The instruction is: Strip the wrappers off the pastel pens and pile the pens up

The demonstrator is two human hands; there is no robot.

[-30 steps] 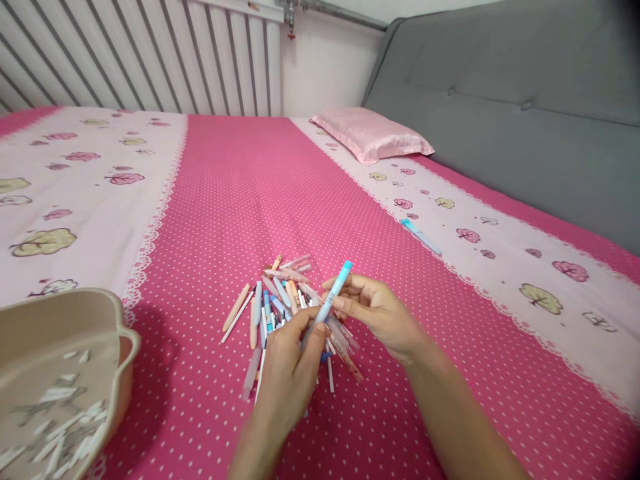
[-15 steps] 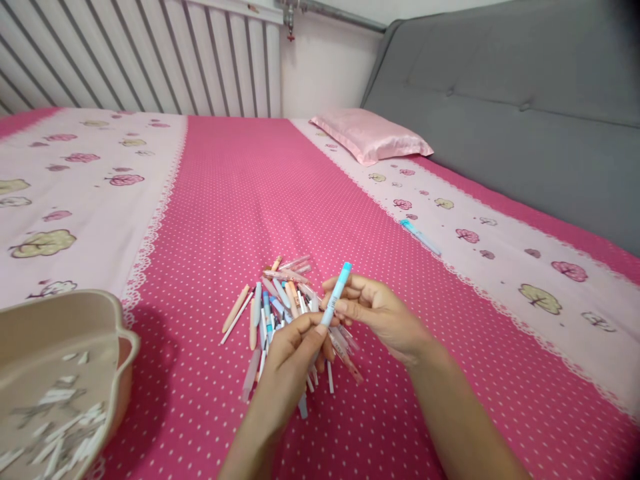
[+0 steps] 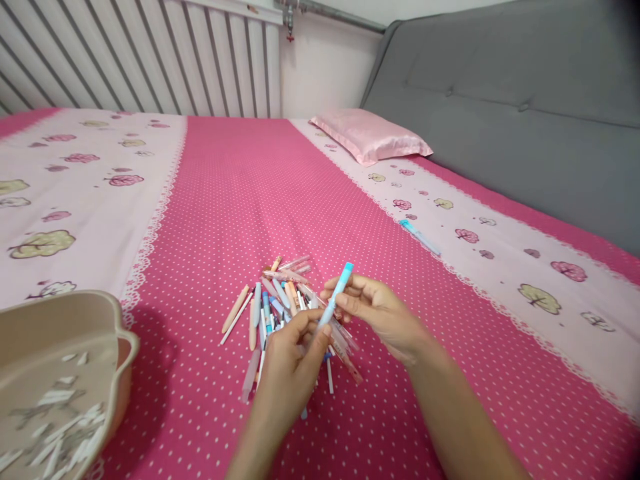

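Observation:
A light blue pen (image 3: 335, 293) points up and away, held at both ends by my two hands over a pile of pens (image 3: 280, 300) on the pink dotted bedspread (image 3: 260, 200). My left hand (image 3: 293, 363) is closed on the pen's lower part with thumb and fingers. My right hand (image 3: 380, 317) pinches the upper part near the blue cap. The pile holds several pens in pink, orange, blue and white, partly hidden under my hands.
A beige basket (image 3: 55, 373) with white scraps inside stands at the lower left. Another blue pen (image 3: 420, 237) lies alone on the pale floral strip to the right. A pink pillow (image 3: 370, 137) rests by the grey headboard (image 3: 525, 107).
The hands and pen barely shifted; my left hand slid slightly along the pen's lower part. Nothing else moved.

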